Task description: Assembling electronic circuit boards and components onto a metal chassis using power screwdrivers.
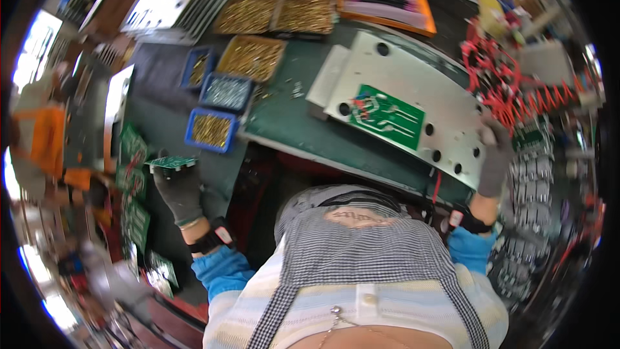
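My left hand (pixel 177 189), in a grey glove, grips a small green circuit board (pixel 172 163) at the left end of the bench. In a matching glove, my right hand (pixel 494 158) is at the right end of a pale metal plate (pixel 413 84) with round dark holes. Its fingers are blurred, and whether they hold anything cannot be made out. On the plate lies a larger green circuit board (pixel 389 118) with light slot-like marks and a few red and blue parts at its left end. The plate rests tilted on the green bench top (pixel 290 116).
Blue bins (pixel 210 130) and cardboard trays (pixel 250 58) hold many small brass and silver parts. Behind stand stacked metal plates (pixel 174 10) and an orange box (pixel 385 1) of dark, pink-tipped pieces. Red coiled hose (pixel 500 84) hangs at right; more green boards (pixel 134 220) stand at left.
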